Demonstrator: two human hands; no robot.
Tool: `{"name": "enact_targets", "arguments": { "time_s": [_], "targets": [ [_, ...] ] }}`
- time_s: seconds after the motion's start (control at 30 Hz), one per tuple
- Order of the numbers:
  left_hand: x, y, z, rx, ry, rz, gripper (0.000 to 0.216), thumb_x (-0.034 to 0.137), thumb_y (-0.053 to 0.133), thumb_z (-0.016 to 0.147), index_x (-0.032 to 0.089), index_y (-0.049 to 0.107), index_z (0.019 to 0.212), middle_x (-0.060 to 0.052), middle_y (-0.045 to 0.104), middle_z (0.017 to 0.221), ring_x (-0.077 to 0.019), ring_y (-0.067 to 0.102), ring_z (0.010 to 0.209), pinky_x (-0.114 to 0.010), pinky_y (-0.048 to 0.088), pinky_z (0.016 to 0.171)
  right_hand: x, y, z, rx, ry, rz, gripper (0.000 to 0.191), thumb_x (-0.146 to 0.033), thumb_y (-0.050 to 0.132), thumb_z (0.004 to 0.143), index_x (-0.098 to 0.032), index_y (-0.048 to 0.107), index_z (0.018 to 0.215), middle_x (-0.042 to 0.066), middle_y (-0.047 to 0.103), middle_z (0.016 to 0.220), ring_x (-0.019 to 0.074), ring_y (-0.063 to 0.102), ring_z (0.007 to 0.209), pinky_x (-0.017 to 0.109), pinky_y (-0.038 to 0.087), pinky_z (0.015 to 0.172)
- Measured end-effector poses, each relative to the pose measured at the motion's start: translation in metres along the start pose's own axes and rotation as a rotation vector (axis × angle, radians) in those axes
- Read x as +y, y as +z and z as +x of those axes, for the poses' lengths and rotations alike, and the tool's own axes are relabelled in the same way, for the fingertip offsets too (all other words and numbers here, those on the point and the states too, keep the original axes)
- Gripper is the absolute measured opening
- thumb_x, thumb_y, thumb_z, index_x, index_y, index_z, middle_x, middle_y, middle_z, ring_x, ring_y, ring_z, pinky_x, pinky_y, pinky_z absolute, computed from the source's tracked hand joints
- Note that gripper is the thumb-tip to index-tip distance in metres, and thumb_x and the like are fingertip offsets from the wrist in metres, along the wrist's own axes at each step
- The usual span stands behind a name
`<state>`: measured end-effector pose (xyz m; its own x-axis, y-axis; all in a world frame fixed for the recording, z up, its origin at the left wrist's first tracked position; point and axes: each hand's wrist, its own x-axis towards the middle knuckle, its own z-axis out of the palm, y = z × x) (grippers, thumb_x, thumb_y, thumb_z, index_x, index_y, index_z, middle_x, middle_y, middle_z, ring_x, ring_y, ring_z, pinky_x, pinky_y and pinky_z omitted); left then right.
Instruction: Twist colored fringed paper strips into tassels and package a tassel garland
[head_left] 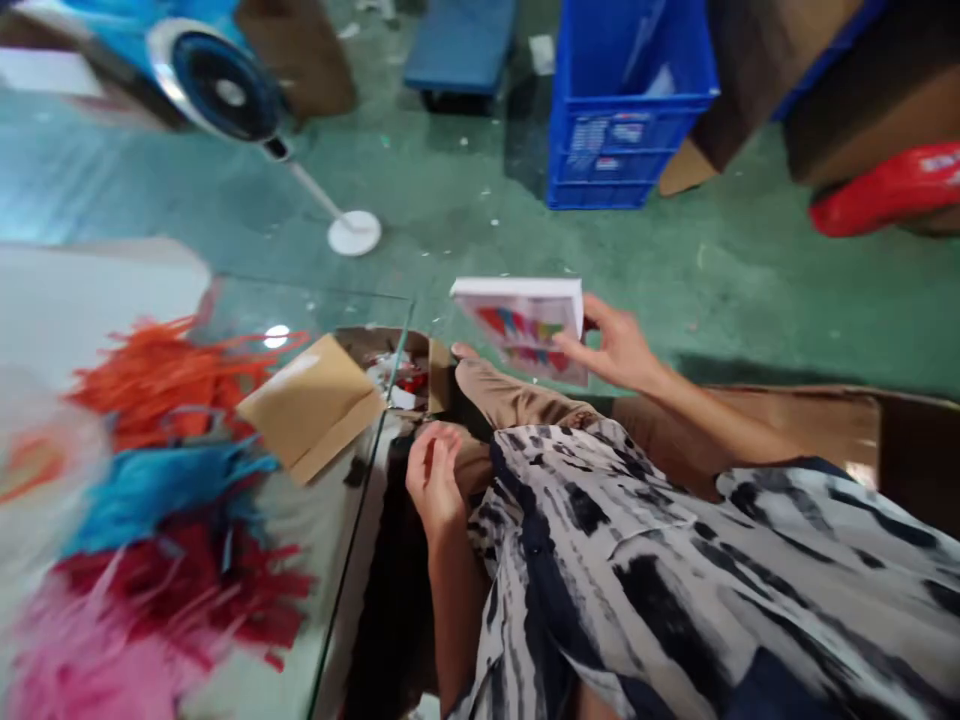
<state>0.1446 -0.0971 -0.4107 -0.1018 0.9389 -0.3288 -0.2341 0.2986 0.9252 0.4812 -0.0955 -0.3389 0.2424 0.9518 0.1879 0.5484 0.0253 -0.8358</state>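
My right hand (619, 345) grips a thin white box (525, 325) by its right edge, thumb on the face towards me. Blurred red, blue and green shapes show on that face; whether they are printed or seen through a window I cannot tell. The box is held tilted above the floor. Nearer the table edge, my left hand (436, 475) is raised with fingers loosely curled and nothing visible in it. A brown envelope-like packet (311, 405) lies on the glass-topped table (300, 560), left of my left hand.
Orange strips (180, 380), a blue bundle (161, 490) and pink strips (112, 640) cover the table's left side. Below its edge stands an open carton (439, 375) with small items. A fan (225, 90), a blue crate (622, 150) and a blue trolley (461, 45) stand on the floor.
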Motion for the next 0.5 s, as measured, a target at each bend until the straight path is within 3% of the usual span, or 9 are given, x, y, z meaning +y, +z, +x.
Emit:
{"name": "enact_targets", "arguments": {
  "time_s": [0.13, 0.23, 0.33, 0.5],
  "targets": [
    [-0.017, 0.022, 0.001, -0.217, -0.135, 0.073, 0.046, 0.052, 0.098, 0.081, 0.02, 0.084, 0.11, -0.005, 0.081, 0.101, -0.0164, 0.078, 0.095, -0.03, 0.065, 0.096, 0.016, -0.106, -0.027, 0.396, 0.216, -0.362, 0.03, -0.043, 0.09, 0.09, -0.025, 0.065, 0.095, 0.004, 0.073, 0.094, 0.0184, 0.061, 0.084, 0.036, 0.049, 0.088],
    [-0.022, 0.038, -0.003, -0.329, -0.197, 0.1, 0.044, 0.052, 0.097, 0.082, 0.019, 0.084, 0.107, -0.005, 0.082, 0.098, -0.0152, 0.077, 0.091, -0.028, 0.064, 0.092, 0.013, -0.171, -0.054, 0.627, 0.34, -0.703, 0.025, -0.033, 0.084, 0.097, -0.022, 0.063, 0.102, 0.014, 0.077, 0.123, 0.0233, 0.067, 0.112, 0.039, 0.042, 0.094],
    [-0.025, 0.047, -0.005, -0.412, -0.241, 0.088, 0.041, 0.05, 0.096, 0.084, 0.019, 0.084, 0.107, -0.005, 0.082, 0.098, -0.0147, 0.077, 0.089, -0.027, 0.063, 0.091, 0.013, -0.21, -0.082, 0.642, 0.511, -1.04, 0.031, -0.036, 0.073, 0.105, -0.013, 0.065, 0.124, 0.026, 0.072, 0.142, 0.0316, 0.067, 0.134, 0.047, 0.036, 0.09],
    [-0.035, 0.053, -0.005, -0.478, -0.309, -0.031, 0.043, 0.048, 0.101, 0.076, 0.018, 0.083, 0.102, -0.003, 0.081, 0.092, -0.0127, 0.076, 0.086, -0.025, 0.062, 0.088, -0.003, -0.238, -0.137, 0.565, 0.932, -1.41, 0.053, -0.038, 0.054, 0.116, 0.011, 0.062, 0.136, 0.043, 0.067, 0.129, 0.0424, 0.071, 0.131, 0.055, 0.032, 0.079]
  ]
}}
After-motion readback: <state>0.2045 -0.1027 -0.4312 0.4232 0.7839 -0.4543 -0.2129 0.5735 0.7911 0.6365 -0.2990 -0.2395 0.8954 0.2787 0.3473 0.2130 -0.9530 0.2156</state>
